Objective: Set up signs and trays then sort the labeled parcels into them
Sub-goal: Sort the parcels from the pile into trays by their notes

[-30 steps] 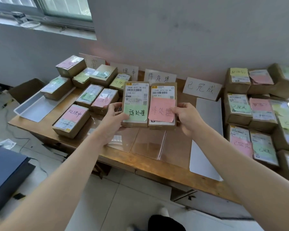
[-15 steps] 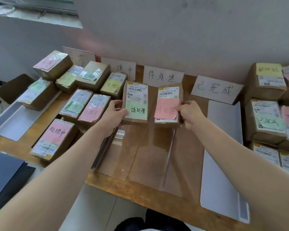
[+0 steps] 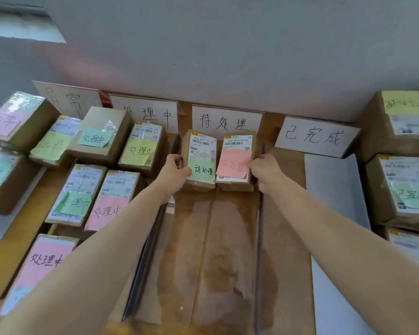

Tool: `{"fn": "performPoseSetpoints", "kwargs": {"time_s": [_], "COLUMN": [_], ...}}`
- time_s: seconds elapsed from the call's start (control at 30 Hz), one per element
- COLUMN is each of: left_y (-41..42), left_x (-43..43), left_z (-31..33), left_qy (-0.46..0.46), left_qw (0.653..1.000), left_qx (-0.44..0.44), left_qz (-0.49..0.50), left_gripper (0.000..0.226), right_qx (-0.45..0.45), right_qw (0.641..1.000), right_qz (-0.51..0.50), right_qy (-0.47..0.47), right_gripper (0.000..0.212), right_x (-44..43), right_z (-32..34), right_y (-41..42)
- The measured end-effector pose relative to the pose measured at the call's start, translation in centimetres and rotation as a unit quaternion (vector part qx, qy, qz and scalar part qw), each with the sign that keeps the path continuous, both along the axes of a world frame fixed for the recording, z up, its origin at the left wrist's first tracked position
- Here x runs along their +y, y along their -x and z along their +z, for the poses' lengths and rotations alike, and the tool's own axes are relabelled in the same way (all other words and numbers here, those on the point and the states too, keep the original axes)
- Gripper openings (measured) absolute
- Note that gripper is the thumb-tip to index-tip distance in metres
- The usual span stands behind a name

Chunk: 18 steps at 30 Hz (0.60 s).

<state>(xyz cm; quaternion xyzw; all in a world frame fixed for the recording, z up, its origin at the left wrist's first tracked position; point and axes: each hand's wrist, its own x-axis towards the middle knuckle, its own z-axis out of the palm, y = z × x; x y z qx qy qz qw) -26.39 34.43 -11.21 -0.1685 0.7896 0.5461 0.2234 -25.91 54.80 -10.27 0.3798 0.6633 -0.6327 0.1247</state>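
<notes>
Since the earlier frame, the two parcels have been carried toward 12 o'clock, to the far end of the clear tray (image 3: 228,250) under the 待处理 sign (image 3: 225,122). The green-noted parcel (image 3: 202,163) is gripped at its 9 o'clock side by the left hand (image 3: 173,172), and the pink-noted parcel (image 3: 236,163) at 3 o'clock by the right hand (image 3: 264,170). Should they be released unevenly, the tilted green-noted parcel could be left riding on the tray wall.

My left hand (image 3: 173,174) gripping the green-noted parcel (image 3: 201,160), my right hand (image 3: 264,171) gripping the pink-noted parcel (image 3: 237,162) (touching, side by side), below the 待处理 sign (image 3: 226,120), in a clear tray (image 3: 218,250).
</notes>
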Motion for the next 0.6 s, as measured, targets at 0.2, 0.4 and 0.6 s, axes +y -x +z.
{"fn": "performPoseSetpoints", "kwargs": {"time_s": [0.2, 0.4, 0.6], "left_y": [2.0, 2.6, 2.6], "left_x": [-0.6, -1.1, -1.2], "left_z": [-0.9, -1.3, 2.7], "left_qy": [0.011, 0.058, 0.196], "left_qw": [1.000, 0.997, 0.956], "left_qx": [-0.017, 0.019, 0.157], "left_qz": [-0.024, -0.049, -0.150], "left_gripper": [0.047, 0.046, 0.037], "right_qx": [-0.008, -0.004, 0.100], "right_qw": [0.998, 0.992, 0.961], "right_qz": [-0.032, -0.046, 0.031], "right_qy": [-0.045, -0.120, -0.257], "right_gripper": [0.031, 0.038, 0.036], "right_x": [-0.9, -1.4, -2.2], "right_z": [-1.3, -0.3, 4.5], "right_y": [0.9, 0.7, -0.6]}}
